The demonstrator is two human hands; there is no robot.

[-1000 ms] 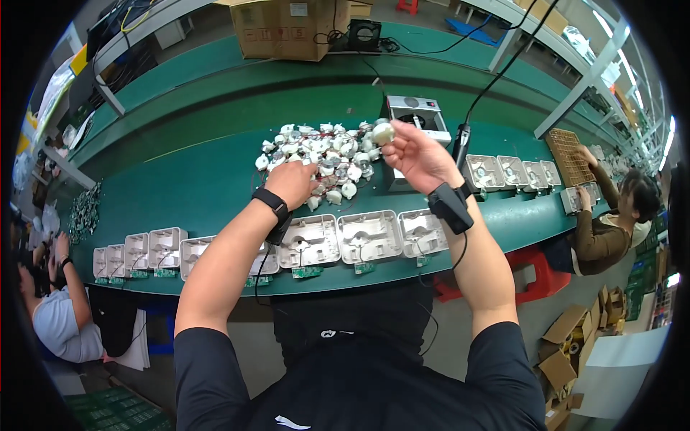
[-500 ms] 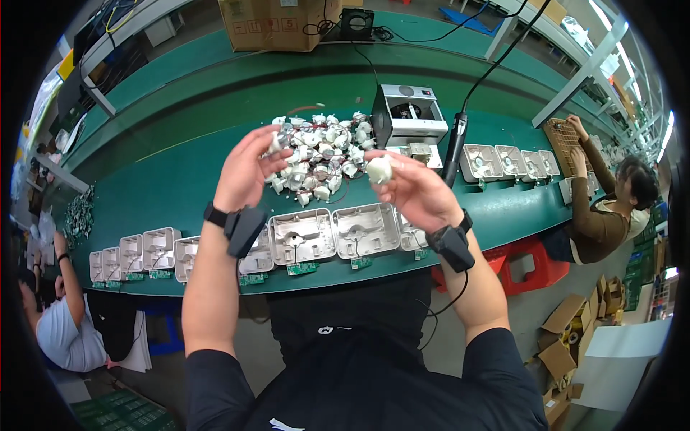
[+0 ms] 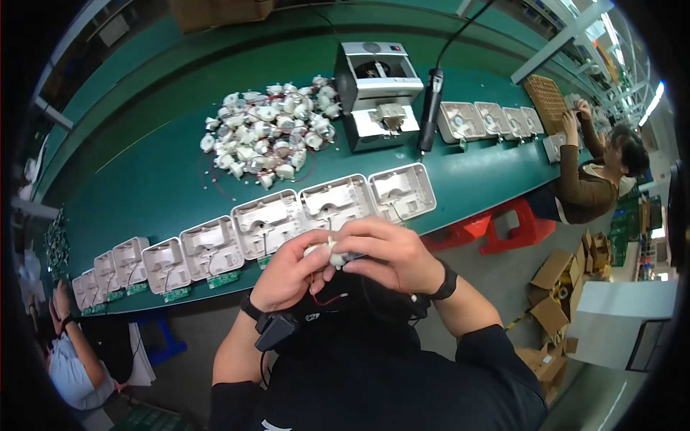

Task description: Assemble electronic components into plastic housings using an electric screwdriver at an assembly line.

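Note:
Close to my body, just past the table's near edge, my two hands meet. My left hand (image 3: 282,276) is closed on a small white plastic part (image 3: 335,253) with thin red and dark wires (image 3: 323,300) dangling below it. From the other side, my right hand (image 3: 395,257) pinches the same white part. Fingers cover much of it, so I cannot tell whether it is one piece or two pressed together. In front of my hands runs a row of white plastic housings (image 3: 267,223), with green circuit boards (image 3: 224,279) along their near side.
A heap of white wired parts (image 3: 269,133) lies mid-table. Beside it stands a grey boxy machine (image 3: 381,86), then a black electric screwdriver (image 3: 431,108) hanging on its cable. More housings (image 3: 463,121) line the right, near a co-worker (image 3: 604,169). Another person (image 3: 75,359) is at left.
My hands were apart above the table, one by the heap and the other holding a white part. They have come back toward my body and together. The view has also shifted.

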